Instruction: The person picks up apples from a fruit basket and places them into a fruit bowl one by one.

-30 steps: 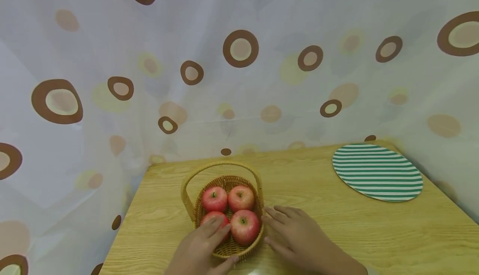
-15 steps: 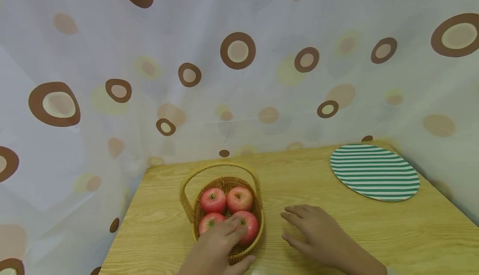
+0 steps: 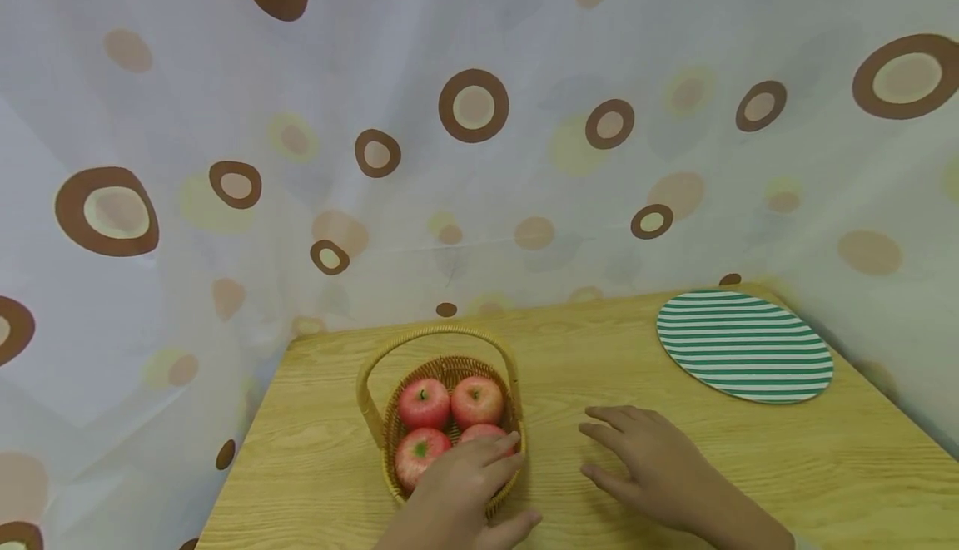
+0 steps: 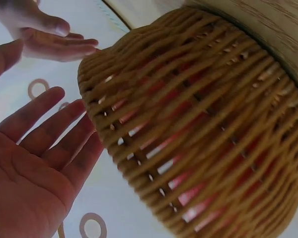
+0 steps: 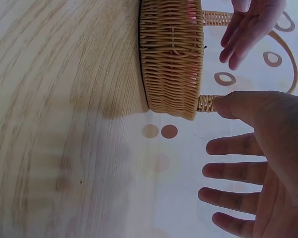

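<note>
A woven wicker basket (image 3: 391,471) with a tall arched handle (image 3: 442,330) stands on the wooden table and holds several red apples (image 3: 424,403). My left hand (image 3: 460,488) hovers over the basket's front right, fingers stretched, and hides most of the front right apple (image 3: 485,433). In the left wrist view its palm (image 4: 30,178) faces the basket wall (image 4: 198,124), with nothing held. To the basket's right, my right hand (image 3: 659,467) is held over the table with fingers spread and nothing in them. The right wrist view shows a gap between those fingers (image 5: 233,171) and the basket (image 5: 171,64).
An oval placemat (image 3: 745,346) with green and white stripes lies at the table's back right. A white curtain (image 3: 479,184) with brown ring patterns hangs behind and along both sides of the wooden table (image 3: 592,350).
My left hand has moved right, from the front left apple to over the front right one. My right hand has drawn away from the basket's side to the right.
</note>
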`<state>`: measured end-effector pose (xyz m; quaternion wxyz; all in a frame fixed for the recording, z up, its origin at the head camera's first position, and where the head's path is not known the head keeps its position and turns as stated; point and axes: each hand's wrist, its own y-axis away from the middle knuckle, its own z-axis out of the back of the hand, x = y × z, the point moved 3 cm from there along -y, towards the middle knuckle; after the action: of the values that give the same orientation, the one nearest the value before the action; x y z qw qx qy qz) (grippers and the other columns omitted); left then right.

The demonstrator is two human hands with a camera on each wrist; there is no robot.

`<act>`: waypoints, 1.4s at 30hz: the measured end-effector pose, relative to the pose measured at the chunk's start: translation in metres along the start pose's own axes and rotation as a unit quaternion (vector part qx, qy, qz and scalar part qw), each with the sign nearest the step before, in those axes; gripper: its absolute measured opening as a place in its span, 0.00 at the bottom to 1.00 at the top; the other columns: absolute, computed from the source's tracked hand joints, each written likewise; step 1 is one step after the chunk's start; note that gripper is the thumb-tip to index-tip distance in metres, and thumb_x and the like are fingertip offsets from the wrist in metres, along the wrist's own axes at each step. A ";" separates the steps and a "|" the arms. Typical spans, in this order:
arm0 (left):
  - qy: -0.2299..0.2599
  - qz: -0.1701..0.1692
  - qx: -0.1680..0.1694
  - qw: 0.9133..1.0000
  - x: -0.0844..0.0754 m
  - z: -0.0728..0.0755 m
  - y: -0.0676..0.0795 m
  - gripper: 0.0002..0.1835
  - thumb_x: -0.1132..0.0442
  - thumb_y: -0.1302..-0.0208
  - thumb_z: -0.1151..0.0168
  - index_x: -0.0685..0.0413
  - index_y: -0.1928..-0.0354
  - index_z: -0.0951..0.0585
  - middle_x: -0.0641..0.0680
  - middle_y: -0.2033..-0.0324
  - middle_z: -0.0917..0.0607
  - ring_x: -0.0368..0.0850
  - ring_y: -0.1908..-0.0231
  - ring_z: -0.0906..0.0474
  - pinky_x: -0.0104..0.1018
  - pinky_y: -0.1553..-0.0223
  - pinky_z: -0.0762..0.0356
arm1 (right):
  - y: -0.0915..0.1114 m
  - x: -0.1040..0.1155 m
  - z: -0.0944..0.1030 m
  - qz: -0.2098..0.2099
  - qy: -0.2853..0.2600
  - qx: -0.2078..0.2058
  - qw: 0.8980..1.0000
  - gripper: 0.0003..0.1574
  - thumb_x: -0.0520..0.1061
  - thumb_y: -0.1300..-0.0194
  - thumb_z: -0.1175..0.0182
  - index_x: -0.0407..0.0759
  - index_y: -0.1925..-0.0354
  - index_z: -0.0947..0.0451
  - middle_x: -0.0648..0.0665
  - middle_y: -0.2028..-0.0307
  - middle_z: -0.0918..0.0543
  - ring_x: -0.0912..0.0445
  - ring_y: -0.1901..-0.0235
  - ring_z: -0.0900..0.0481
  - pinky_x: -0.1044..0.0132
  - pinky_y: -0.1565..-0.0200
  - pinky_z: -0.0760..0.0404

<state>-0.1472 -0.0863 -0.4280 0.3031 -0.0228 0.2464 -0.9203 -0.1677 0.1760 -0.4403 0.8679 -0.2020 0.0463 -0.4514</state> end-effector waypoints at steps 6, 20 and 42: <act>0.012 -0.028 -0.019 0.999 -0.004 -0.005 -0.011 0.26 0.41 0.30 0.31 0.55 0.44 0.12 0.53 0.45 0.09 0.45 0.45 0.11 0.37 0.42 0.14 | 0.003 -0.007 0.002 -0.024 -0.003 0.013 1.000 0.28 0.65 0.28 0.33 0.50 0.41 0.13 0.47 0.37 0.14 0.47 0.40 0.15 0.42 0.41 0.15; 0.002 -0.019 -0.004 1.000 -0.015 -0.014 -0.029 0.25 0.40 0.28 0.33 0.50 0.43 0.12 0.49 0.45 0.11 0.41 0.46 0.13 0.36 0.45 0.13 | 0.007 -0.021 0.008 -0.037 -0.005 0.015 0.999 0.26 0.64 0.29 0.31 0.51 0.43 0.13 0.46 0.38 0.14 0.45 0.41 0.15 0.40 0.44 0.15; 0.028 -0.011 0.014 0.999 -0.030 -0.042 -0.060 0.28 0.36 0.26 0.37 0.48 0.39 0.14 0.51 0.40 0.13 0.43 0.39 0.15 0.40 0.40 0.15 | 0.026 -0.044 0.011 -0.076 -0.066 0.031 0.994 0.29 0.64 0.27 0.34 0.51 0.37 0.16 0.47 0.34 0.17 0.43 0.37 0.16 0.42 0.43 0.14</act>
<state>-0.1631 -0.0089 -0.4340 0.2858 0.0045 0.2418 -0.9273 -0.1704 0.2281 -0.4451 0.8384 -0.2071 -0.0409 -0.5025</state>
